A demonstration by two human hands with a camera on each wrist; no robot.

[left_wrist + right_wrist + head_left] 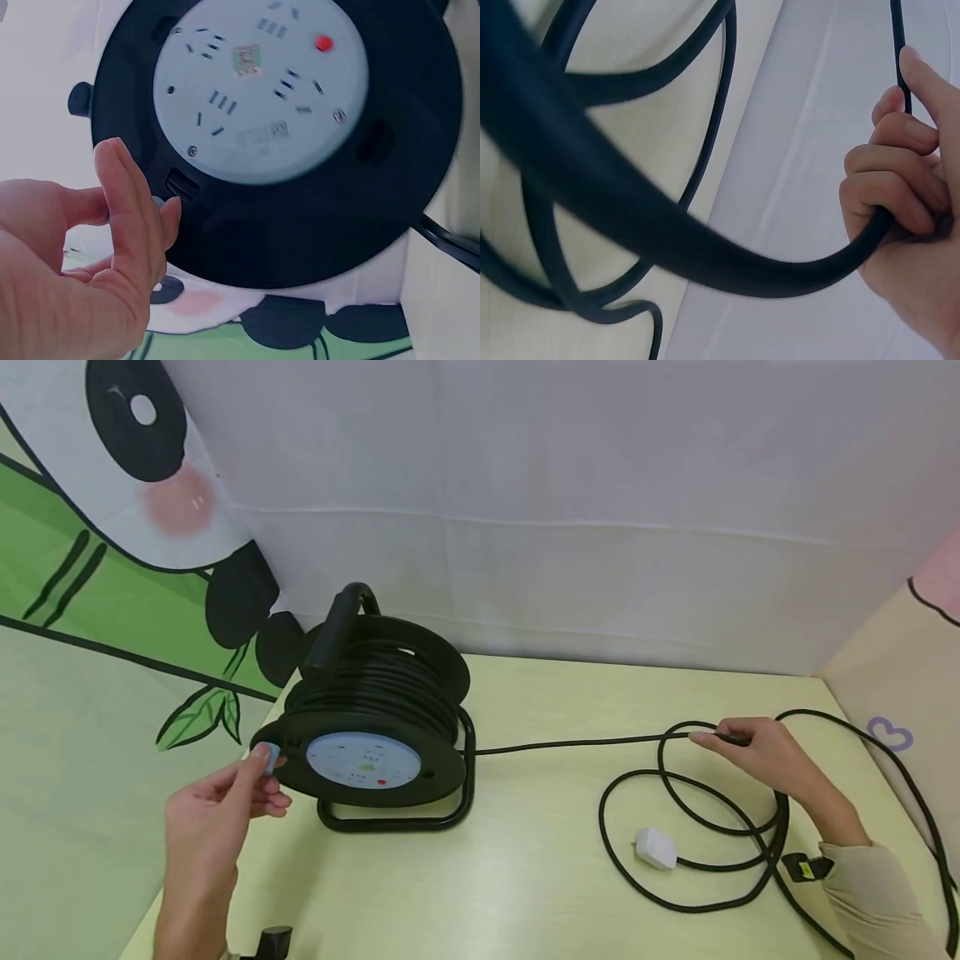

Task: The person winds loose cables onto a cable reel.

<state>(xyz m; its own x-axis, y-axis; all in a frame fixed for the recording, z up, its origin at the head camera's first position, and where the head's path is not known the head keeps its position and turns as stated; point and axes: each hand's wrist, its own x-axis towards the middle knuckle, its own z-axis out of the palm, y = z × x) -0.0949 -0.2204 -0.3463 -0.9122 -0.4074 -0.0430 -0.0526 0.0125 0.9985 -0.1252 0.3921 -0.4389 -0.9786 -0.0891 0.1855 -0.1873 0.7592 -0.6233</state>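
Observation:
A black cable reel (375, 693) stands at the left of the table, black cable wound round its drum and a pale blue socket panel (262, 90) on its front disc. Near that disc's left edge my left hand (217, 802) pinches a small grey-blue knob (272, 758) between thumb and fingers; the fingers mostly hide it in the left wrist view. From the drum the black cable (570, 745) runs rightward, nearly straight, to my right hand (765, 756). Its fingers curl round the cable, as the right wrist view shows, and a thick loop (705, 255) leaves the fist.
Loose cable coils (697, 908) lie on the right half of the pale table (540, 877), with a white plug (656, 848) among them. More cable hangs along the right edge. A printed cloth (562, 527) stands behind. The reel has a tubular foot (397, 824).

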